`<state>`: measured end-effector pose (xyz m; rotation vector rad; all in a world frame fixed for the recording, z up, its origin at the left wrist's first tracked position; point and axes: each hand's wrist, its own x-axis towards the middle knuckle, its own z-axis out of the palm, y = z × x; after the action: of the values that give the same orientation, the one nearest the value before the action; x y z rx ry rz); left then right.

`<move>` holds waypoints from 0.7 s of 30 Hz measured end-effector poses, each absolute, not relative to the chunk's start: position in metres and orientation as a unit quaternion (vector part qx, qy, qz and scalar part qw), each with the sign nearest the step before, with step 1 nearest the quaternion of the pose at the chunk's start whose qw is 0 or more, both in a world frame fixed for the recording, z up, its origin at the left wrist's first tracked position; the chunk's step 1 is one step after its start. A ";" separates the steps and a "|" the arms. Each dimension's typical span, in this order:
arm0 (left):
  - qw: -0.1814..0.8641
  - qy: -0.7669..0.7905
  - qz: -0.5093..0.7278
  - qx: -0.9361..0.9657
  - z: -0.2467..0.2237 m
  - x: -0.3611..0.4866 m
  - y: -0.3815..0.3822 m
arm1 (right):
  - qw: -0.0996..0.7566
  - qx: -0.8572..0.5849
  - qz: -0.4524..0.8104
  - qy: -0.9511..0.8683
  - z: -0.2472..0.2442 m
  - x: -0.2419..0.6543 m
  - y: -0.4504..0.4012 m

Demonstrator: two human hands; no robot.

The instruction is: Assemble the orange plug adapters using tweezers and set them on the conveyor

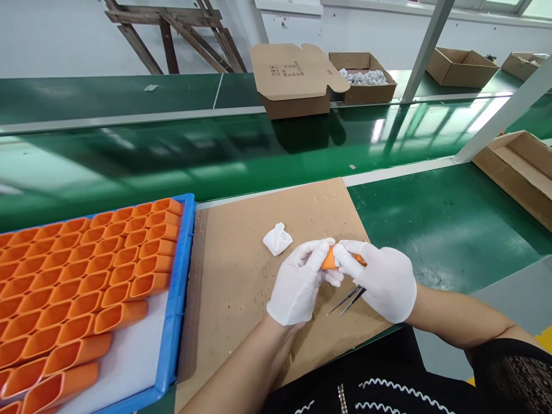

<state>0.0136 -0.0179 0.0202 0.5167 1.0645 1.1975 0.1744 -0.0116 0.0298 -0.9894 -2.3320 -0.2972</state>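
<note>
1. The left hand (299, 284), in a white glove, is closed around one small orange piece (330, 260). Thumb and fingers pinch it, and only its end shows between the two hands.

2. The right hand (382, 282), also in a white glove, touches the same orange piece with the fingertips. It is curled shut around metal tweezers (347, 300), whose two thin tips point toward 7 o'clock, away from the piece and under the palm.

3. The piece is in the air over the brown cardboard sheet (241, 276), which lies on the green workbench (448, 218). It is near the middle of the view, just between both hands.

4. I judge that the step in hand is checking or cleaning of a single orange piece, held by both hands close together.

5. The next move probably calls for turning the tweezers so that the tips face the piece, while the left hand keeps the piece steady. The grip must be light, because the piece looks like thin plastic.

6. A crumpled white wipe (277, 238) lies on the cardboard at 10 o'clock from the hands, near but not touching.

7. At 9 o'clock a blue tray (179, 299) holds many rows of the same orange sleeves (86, 270), lying side by side.
</note>
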 end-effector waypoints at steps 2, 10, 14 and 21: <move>0.667 0.468 0.530 0.234 0.019 0.013 -0.017 | 0.254 -0.374 -0.087 -0.888 0.029 0.174 -0.011; 0.701 0.409 0.531 0.244 0.014 0.007 -0.010 | 0.403 -0.420 0.310 -0.751 0.026 0.182 0.005; 0.707 0.403 0.519 0.262 0.013 0.006 -0.013 | 0.422 -0.476 0.513 -0.576 0.030 0.183 0.019; 0.709 0.395 0.514 0.277 0.012 0.010 -0.016 | 0.358 -0.434 0.679 -0.472 0.027 0.181 0.023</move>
<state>0.0104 -0.0156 0.0119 0.6147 0.8764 1.1418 0.1806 0.0228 0.0266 -1.1190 -1.2168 1.7520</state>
